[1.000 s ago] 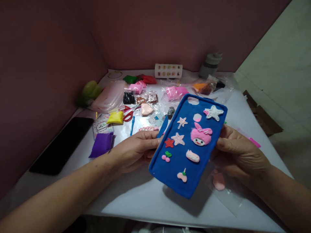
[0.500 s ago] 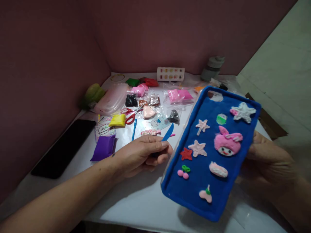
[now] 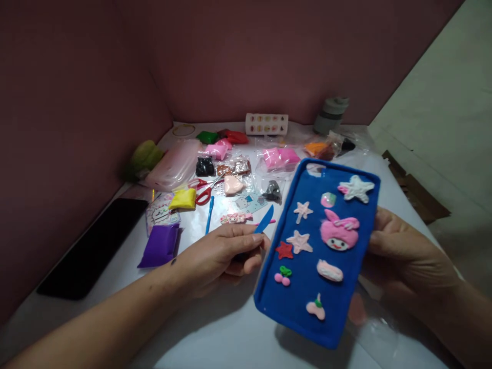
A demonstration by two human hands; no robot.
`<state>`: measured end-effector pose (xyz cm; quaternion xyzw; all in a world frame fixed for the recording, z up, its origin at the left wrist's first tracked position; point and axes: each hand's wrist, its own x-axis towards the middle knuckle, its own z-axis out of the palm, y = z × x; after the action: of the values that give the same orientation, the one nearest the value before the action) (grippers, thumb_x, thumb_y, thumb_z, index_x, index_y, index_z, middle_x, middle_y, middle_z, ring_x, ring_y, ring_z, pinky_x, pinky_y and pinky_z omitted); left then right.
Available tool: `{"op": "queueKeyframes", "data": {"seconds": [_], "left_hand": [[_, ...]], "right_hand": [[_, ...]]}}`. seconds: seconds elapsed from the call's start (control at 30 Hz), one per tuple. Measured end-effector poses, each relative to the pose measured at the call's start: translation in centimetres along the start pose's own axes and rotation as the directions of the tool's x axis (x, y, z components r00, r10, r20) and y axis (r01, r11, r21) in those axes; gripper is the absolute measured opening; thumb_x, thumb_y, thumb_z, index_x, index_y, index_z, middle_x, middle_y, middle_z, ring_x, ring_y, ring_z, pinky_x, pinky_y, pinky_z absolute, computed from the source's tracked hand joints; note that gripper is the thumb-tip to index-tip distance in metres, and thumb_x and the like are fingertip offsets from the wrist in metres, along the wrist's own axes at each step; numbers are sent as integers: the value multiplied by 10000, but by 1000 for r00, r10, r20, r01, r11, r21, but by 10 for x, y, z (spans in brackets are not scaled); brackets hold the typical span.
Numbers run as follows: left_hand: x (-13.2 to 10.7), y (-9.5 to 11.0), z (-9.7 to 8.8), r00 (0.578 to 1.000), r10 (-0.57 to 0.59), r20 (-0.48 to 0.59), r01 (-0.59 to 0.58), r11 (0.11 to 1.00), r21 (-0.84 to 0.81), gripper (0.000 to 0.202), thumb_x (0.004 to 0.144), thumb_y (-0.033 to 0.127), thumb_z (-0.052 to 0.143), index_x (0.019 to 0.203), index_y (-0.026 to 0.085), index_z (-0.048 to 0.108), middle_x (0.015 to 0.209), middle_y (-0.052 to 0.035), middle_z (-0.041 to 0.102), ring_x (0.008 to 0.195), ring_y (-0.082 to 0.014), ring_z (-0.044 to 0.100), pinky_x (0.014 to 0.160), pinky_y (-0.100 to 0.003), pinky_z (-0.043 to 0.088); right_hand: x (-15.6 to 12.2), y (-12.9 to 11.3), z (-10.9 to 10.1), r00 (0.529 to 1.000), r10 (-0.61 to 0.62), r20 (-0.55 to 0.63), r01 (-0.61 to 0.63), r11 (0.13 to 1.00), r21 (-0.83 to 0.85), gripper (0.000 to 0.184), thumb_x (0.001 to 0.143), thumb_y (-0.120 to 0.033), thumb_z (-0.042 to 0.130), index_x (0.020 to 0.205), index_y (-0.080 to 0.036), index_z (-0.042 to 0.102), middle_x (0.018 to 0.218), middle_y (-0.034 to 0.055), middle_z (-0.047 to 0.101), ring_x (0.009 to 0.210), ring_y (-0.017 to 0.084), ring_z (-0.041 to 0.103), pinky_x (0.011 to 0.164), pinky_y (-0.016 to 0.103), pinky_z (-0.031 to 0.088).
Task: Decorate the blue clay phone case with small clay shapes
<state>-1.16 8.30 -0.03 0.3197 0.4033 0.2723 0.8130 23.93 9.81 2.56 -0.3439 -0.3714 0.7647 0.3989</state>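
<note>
My right hand [image 3: 407, 253] grips the right edge of a blue clay-covered phone case [image 3: 292, 302], holding it tilted above the table with its decorated back facing me. On the case are a pink bunny head [image 3: 338, 233], a white star [image 3: 357, 189], pale pink stars, a red star [image 3: 285, 250], pink cherries [image 3: 282, 279] and other small clay shapes. My left hand [image 3: 234, 251] pinches a blue plastic knife [image 3: 265, 218], its blade pointing up and away to the right. The knife's handle is hidden in my fingers, which are close to the case's left edge.
A black phone [image 3: 94, 246] and purple clay packet [image 3: 159, 246] lie left. Red scissors [image 3: 205, 195], yellow clay [image 3: 183, 199], a blue tool [image 3: 209, 214] and bagged clay fill the middle. A grey bottle [image 3: 330, 117] and sticker sheet [image 3: 266, 124] stand by the pink wall.
The phone case has moved left and slightly away in my right hand, its top now lower in view. My left hand keeps its pinch on the knife. The whole scene has shifted slightly.
</note>
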Motion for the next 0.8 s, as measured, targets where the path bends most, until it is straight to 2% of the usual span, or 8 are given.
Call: {"op": "queueKeyframes", "data": {"seconds": [0.1,0.17,0.27,0.4,0.53,0.6,0.7,0.8], "left_hand": [[2,-3,0,998,33,-52,-33,999,11,233,838,380,694,816,153,644,556,36,507,417,-41,258,416,-193,131],[4,-5,0,993,48,-108,-46,999,24,270,796,398,734,825,142,654,566,26,519,417,-49,338,411,-189,182],[7,-7,0,989,59,-136,-54,998,44,281,779,400,736,851,137,669,592,5,555,437,-73,440,416,-188,263],[9,-8,-1,988,74,-133,-65,995,75,260,775,368,726,826,117,679,554,-4,557,438,-72,453,418,-178,300],[12,-10,-2,989,74,-125,-62,994,92,282,795,384,707,851,108,683,616,-44,622,458,-84,492,400,-172,315],[13,-9,-2,991,69,-118,-57,993,104,292,800,393,705,801,104,667,639,-61,641,451,-84,497,387,-173,322],[13,-8,-2,990,71,-121,-57,991,120,267,812,378,701,786,118,643,637,-46,635,444,-79,491,378,-164,333],[13,-7,-3,990,75,-117,-59,989,138,231,838,352,678,834,124,646,642,-39,632,449,-77,485,375,-158,343]], "right_hand": [[2,-1,3,1000,-6,19,5,997,72,272,696,-200,862,937,-283,767,885,-15,760,799,140,715,762,215,585],[6,-1,1,1000,-26,5,26,998,62,259,712,-182,845,942,-265,761,881,-12,761,789,139,715,760,222,586],[13,0,-7,994,-101,48,101,995,15,307,682,-168,856,957,-263,759,877,-6,762,767,159,719,715,250,600],[19,-2,-17,974,-182,133,191,980,-52,202,703,-186,833,886,-242,769,813,2,756,711,176,725,673,280,617],[19,-10,-15,957,-254,142,271,955,-119,140,673,-155,828,783,-216,767,751,-4,745,663,162,719,632,256,622],[17,-16,-12,952,-284,117,299,944,-142,163,643,-172,847,775,-217,762,748,-5,743,663,159,715,622,254,623],[10,-28,-10,938,-347,-2,338,913,-231,259,579,-219,889,799,-216,753,749,2,740,669,182,717,640,307,634],[-2,-48,-18,888,-441,-135,380,866,-325,290,582,-228,887,831,-197,742,774,14,738,703,195,720,694,353,631]]}}
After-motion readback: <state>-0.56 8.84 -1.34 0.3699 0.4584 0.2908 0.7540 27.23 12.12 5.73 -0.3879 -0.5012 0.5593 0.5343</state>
